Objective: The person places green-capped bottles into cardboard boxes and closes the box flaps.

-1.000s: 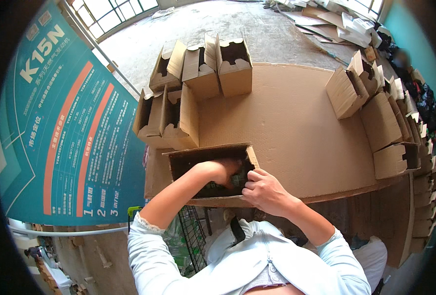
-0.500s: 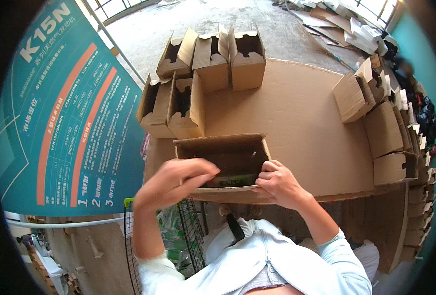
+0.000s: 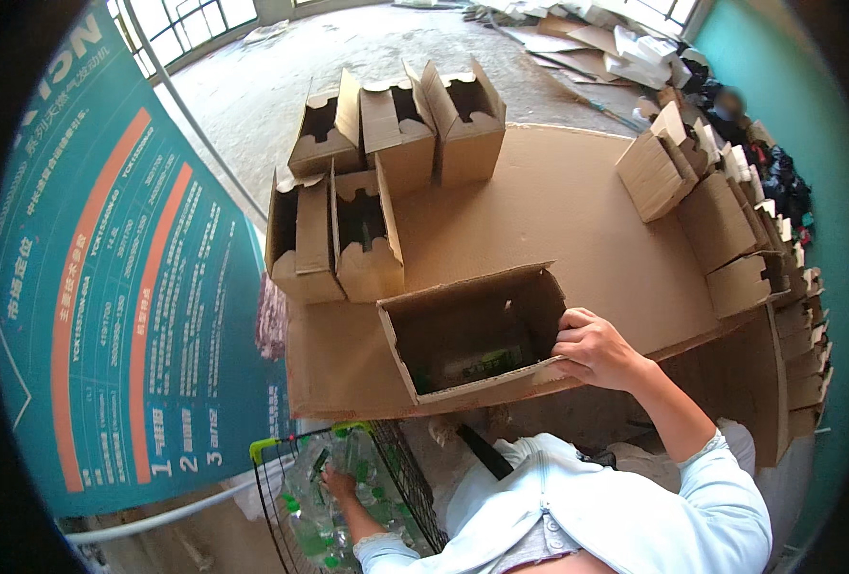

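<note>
Where bare tabletop begins, the right hand pinches the box edge, the left hand's grip unclear.

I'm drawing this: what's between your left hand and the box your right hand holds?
Between the left hand and that box, the head view shows green-capped bottles, the wire basket's side, then the tabletop's near edge.

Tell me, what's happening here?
With the right hand, a person grips the right end of an open carton at the near edge of the table. The left hand is down in a wire basket among green-capped clear bottles; its grip is unclear. Five other open cartons stand at the table's far left.
</note>
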`<state>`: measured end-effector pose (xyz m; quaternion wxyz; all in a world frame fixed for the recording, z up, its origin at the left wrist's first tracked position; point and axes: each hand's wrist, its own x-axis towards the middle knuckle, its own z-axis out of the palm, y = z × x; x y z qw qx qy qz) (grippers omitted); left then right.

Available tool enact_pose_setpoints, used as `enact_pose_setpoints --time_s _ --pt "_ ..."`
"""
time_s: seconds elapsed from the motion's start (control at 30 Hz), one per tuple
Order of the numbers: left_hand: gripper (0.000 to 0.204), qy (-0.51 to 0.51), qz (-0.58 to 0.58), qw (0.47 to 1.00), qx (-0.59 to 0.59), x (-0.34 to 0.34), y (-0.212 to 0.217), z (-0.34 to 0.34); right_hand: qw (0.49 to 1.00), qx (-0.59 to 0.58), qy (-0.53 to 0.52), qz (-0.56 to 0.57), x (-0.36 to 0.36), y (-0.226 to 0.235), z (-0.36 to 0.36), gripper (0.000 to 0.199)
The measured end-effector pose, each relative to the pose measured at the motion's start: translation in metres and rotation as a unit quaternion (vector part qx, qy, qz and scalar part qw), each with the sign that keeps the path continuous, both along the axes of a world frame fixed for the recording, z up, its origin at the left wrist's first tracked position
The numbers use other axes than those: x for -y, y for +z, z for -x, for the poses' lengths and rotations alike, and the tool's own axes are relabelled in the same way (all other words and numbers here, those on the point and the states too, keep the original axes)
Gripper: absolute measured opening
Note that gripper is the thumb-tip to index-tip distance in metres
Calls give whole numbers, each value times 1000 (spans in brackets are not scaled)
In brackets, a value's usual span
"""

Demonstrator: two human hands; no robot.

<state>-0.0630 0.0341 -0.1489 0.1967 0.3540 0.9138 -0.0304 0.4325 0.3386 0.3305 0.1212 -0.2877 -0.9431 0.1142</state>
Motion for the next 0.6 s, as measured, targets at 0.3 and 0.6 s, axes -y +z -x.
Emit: enact_pose_setpoints --time_s 0.3,0.6 --pt "97 -15 -2 1000 -19 -37 34 -65 998 50 -47 10 8 12 7 17" --pt "91 -27 -53 997 39 -23 153 -53 999 -5 -39 8 6 2 3 14"
